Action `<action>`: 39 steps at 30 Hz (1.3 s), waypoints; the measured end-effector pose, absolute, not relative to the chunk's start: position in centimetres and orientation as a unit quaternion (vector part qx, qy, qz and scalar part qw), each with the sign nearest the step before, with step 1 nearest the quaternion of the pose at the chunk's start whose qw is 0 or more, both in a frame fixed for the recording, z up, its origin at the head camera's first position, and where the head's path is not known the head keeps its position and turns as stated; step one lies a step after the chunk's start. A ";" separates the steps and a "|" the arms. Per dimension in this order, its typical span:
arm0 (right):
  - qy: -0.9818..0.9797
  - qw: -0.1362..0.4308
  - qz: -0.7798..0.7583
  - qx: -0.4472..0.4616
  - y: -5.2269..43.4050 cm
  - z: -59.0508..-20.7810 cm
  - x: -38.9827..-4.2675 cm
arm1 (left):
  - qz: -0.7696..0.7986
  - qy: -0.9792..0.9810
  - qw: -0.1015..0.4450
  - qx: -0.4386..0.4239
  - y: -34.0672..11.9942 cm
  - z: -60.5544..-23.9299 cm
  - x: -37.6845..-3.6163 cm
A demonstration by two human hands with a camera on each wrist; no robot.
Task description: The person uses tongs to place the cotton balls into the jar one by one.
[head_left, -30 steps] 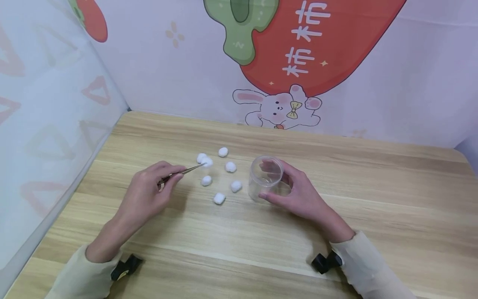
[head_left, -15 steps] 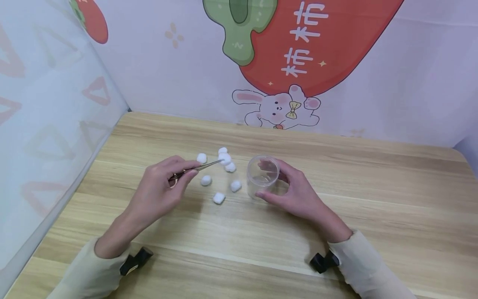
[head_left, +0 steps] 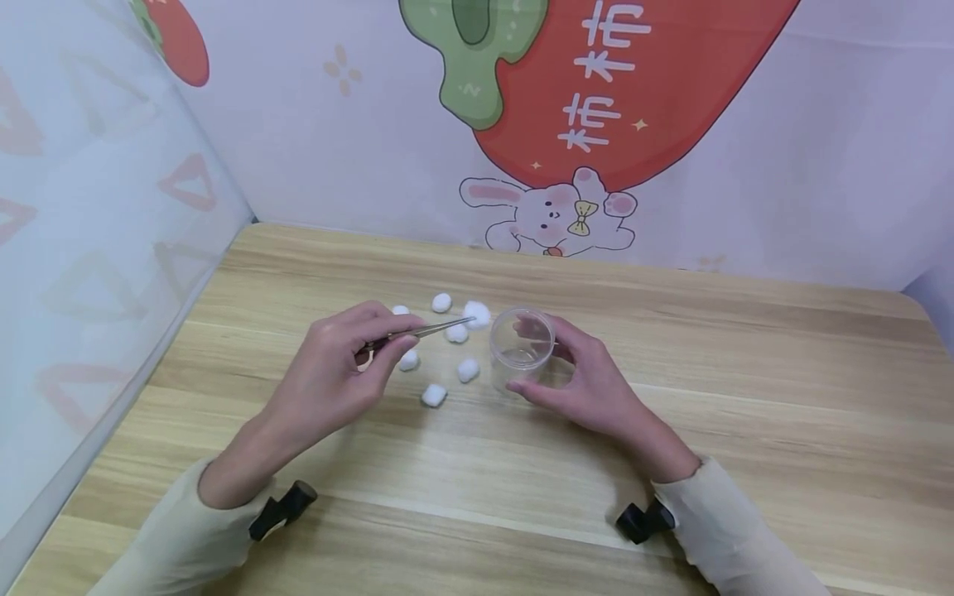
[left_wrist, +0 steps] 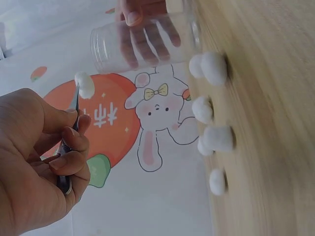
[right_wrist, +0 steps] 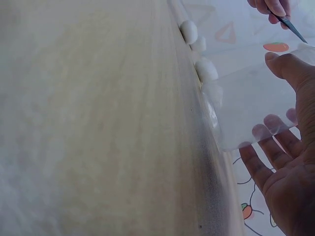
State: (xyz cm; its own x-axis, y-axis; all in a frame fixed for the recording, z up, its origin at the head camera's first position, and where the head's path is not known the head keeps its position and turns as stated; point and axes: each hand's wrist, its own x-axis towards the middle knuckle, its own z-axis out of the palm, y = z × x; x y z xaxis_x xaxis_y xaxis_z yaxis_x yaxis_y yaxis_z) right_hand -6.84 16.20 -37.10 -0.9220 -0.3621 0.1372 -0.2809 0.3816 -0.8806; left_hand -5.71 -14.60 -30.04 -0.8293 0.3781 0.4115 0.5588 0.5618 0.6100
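I am working over a wooden tabletop [head_left: 671,397]. My right hand [head_left: 596,385] is gripping a clear cup [head_left: 520,348] standing upright. My left hand [head_left: 335,377] is pinching tweezers [head_left: 425,331], which are holding one cotton ball [head_left: 477,314] raised just beside the cup's rim. Five loose cotton balls [head_left: 435,395] are lying between my hands.

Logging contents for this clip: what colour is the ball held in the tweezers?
White; the cotton ball at the tweezers tip shows best in the head view.
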 end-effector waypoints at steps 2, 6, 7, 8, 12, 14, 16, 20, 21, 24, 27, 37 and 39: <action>0.832 0.040 -0.519 -0.193 16.2 -37.1 -6.8 | -0.384 -0.875 0.115 -0.271 -14.3 -29.8 -5.8; 0.832 0.041 -0.519 -0.192 16.2 -37.1 -6.8 | -0.381 -0.876 0.108 -0.276 -13.7 -29.5 -5.9; 0.832 0.041 -0.519 -0.192 16.2 -37.1 -6.8 | -0.381 -0.876 0.106 -0.277 -13.6 -29.4 -5.9; 0.832 0.040 -0.519 -0.191 16.2 -37.1 -6.8 | -0.380 -0.876 0.105 -0.279 -13.5 -29.3 -5.9; 0.830 0.039 -0.522 -0.192 16.2 -37.1 -6.8 | -0.380 -0.874 0.100 -0.287 -13.0 -29.3 -5.9; 0.830 0.038 -0.523 -0.193 16.2 -37.1 -6.9 | -0.380 -0.873 0.099 -0.290 -12.9 -29.3 -6.0; 0.829 0.038 -0.524 -0.193 16.2 -37.2 -6.9 | -0.379 -0.872 0.100 -0.293 -12.7 -29.4 -6.0; 0.830 0.038 -0.522 -0.191 16.2 -37.2 -6.9 | -0.376 -0.873 0.099 -0.295 -12.5 -29.5 -6.1; 0.831 0.038 -0.521 -0.191 16.2 -37.2 -6.9 | -0.375 -0.874 0.097 -0.295 -12.5 -29.5 -6.1; 0.832 0.038 -0.520 -0.190 16.2 -37.2 -6.9 | -0.372 -0.876 0.088 -0.293 -12.4 -29.4 -6.1; 0.831 0.039 -0.521 -0.189 16.2 -37.1 -6.9 | -0.370 -0.879 0.078 -0.292 -12.3 -29.4 -6.0; 0.828 0.038 -0.526 -0.193 16.3 -37.2 -6.9 | -0.366 -0.878 0.075 -0.300 -12.2 -30.3 -6.0; 0.827 0.036 -0.526 -0.195 16.3 -37.3 -6.9 | -0.365 -0.878 0.075 -0.300 -12.2 -30.5 -6.0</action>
